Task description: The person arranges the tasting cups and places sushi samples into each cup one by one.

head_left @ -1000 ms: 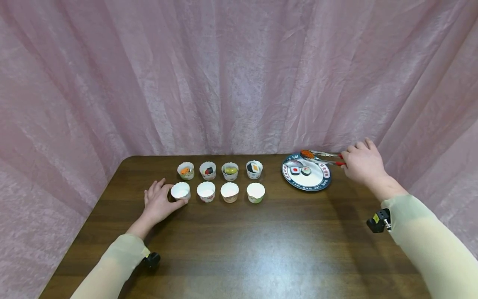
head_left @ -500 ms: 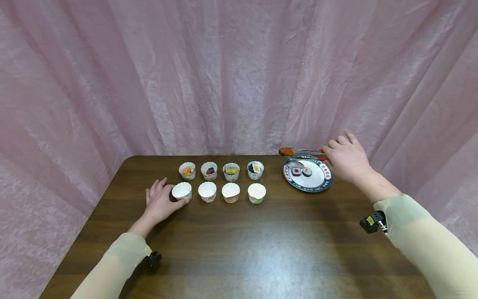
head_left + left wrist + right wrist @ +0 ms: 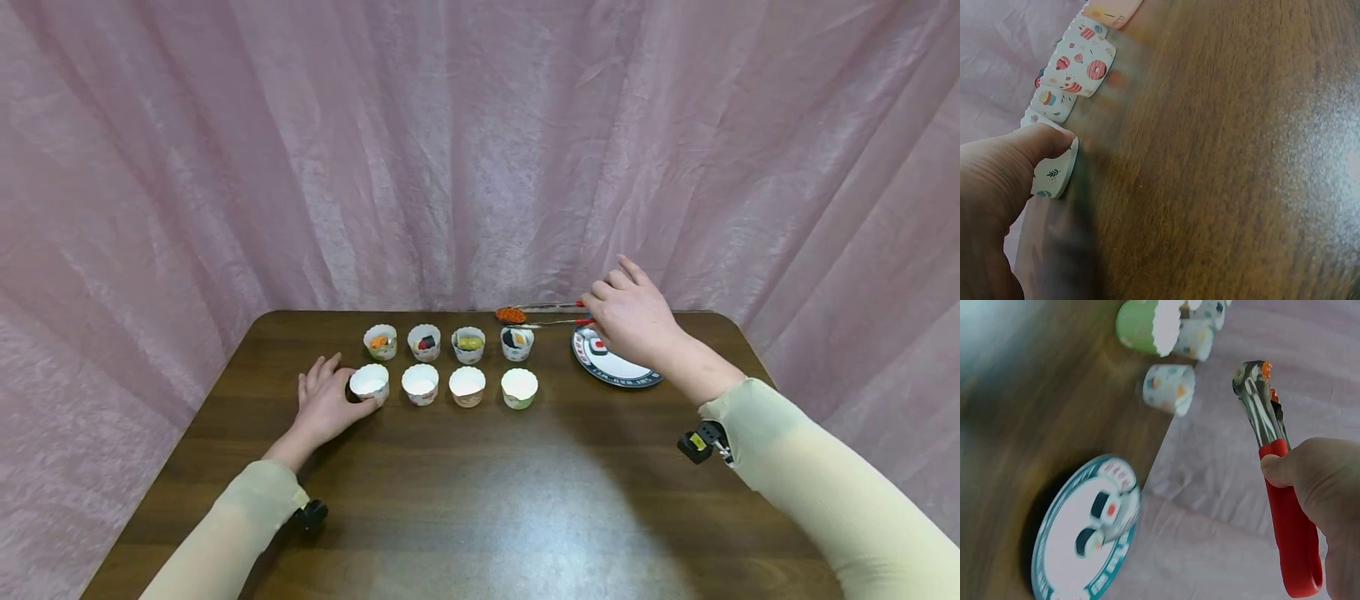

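Observation:
My left hand (image 3: 324, 408) grips the leftmost front paper cup (image 3: 370, 382) between thumb and fingers; the thumb lies on its patterned wall in the left wrist view. My right hand (image 3: 637, 321) holds tongs (image 3: 1291, 531) with red handles and metal ends. Between the tong ends is a toy sushi piece topped with orange roe (image 3: 511, 316), raised over the rightmost back cup (image 3: 517, 344), which contains black, white and yellow pieces. Below the right hand lies a blue-rimmed white plate (image 3: 633, 382), partly covered by it. Two sushi rolls (image 3: 1107, 507) show on the plate in the right wrist view.
Paper cups stand in two rows on the brown wooden table (image 3: 480, 500). Back cups contain food pieces, such as an orange one (image 3: 379, 342) and a green one (image 3: 470, 343). Front cups (image 3: 421, 383) show white insides. A pink curtain (image 3: 480, 167) hangs behind the table's back edge.
My right hand has carried the tongs and the roe sushi leftward from above the plate to above the rightmost back cup. The left hand stays on its cup.

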### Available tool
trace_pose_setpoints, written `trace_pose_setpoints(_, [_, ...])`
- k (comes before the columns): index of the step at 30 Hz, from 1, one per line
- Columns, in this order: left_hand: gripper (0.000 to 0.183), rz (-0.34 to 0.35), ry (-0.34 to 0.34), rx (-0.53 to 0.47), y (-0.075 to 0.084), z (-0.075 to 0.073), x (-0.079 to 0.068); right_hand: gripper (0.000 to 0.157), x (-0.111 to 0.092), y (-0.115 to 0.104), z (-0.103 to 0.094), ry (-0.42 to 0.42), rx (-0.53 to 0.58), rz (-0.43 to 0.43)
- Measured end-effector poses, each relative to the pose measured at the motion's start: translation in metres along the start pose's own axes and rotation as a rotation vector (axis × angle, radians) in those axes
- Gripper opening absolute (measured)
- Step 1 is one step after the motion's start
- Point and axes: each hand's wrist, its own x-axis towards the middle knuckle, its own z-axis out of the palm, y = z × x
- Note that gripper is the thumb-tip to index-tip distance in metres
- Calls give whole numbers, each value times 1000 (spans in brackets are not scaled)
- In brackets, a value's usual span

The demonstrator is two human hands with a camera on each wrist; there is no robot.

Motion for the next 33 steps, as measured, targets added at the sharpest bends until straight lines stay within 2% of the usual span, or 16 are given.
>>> trace_pose_setpoints(7, [63,-3,2,0,3,-1,-2,33,28,-25,-1,8,-5,-56])
trace_pose_setpoints(13, [64,-9,1,5,3,0,-1,32,48,-44,4,19,-6,-100])
trace_pose_setpoints(19, [65,-8,4,0,3,-1,-2,27,64,-61,9,18,-3,-133])
trace_pose_setpoints(26, [66,-5,8,3,3,0,-1,30,81,-81,15,3,-29,-158])
trace_pose_setpoints(33, [66,-8,8,8,4,1,-1,27,98,-101,22,2,-33,-188])
